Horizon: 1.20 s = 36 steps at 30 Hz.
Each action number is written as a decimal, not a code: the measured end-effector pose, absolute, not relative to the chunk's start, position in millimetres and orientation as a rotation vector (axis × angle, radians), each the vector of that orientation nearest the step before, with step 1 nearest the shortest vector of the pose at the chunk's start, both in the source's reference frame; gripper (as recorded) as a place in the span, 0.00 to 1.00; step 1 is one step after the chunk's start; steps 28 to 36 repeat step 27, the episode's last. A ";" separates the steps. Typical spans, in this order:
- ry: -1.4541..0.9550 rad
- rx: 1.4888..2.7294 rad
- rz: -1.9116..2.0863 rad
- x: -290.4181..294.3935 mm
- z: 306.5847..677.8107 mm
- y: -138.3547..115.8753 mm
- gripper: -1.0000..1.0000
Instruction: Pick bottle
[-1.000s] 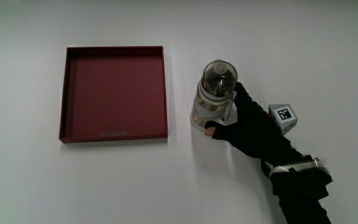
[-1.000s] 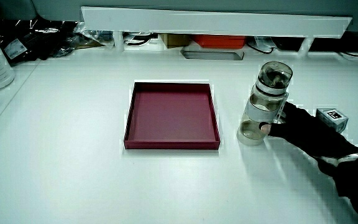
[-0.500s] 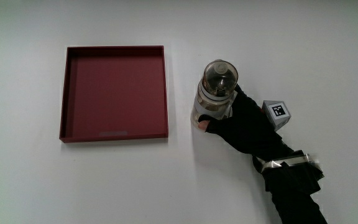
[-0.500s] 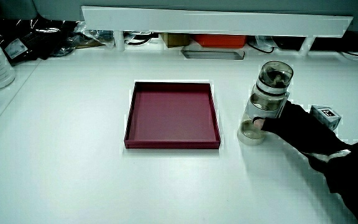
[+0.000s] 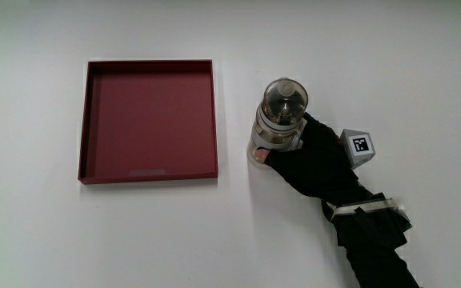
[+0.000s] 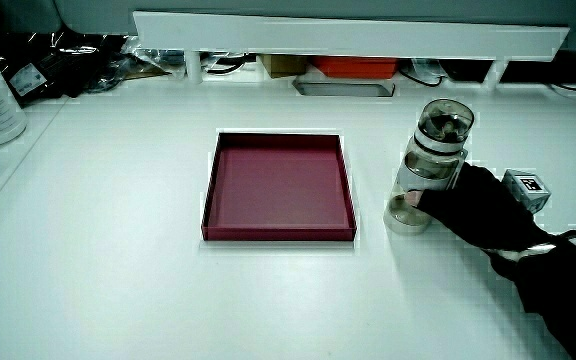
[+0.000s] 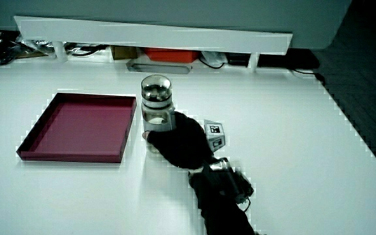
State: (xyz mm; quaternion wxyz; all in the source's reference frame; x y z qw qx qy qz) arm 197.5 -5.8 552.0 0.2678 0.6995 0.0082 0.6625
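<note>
Beside the tray [image 5: 148, 176], hands [image 5: 310, 164] (fingers hidden) around bottle [image 5: 277, 122]

White table [image 5: 94, 240], plain and bare-topped. A shallow red tray [image 5: 147, 120] sits flat on it, nothing inside. Just beside the tray stands a clear bottle [image 5: 278, 120], upright, base on the table; both side views show it standing too [image 6: 430, 165] [image 7: 156, 104]. A low white partition [image 6: 348, 35] runs along the table's edge farthest from the person.
</note>
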 end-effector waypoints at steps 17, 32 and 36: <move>0.057 2.013 1.881 205.8 552.3 -2.9 1.00; -0.094 2.022 1.911 182.6 499.6 -28.9 1.00; -0.094 2.022 1.911 182.6 499.6 -28.9 1.00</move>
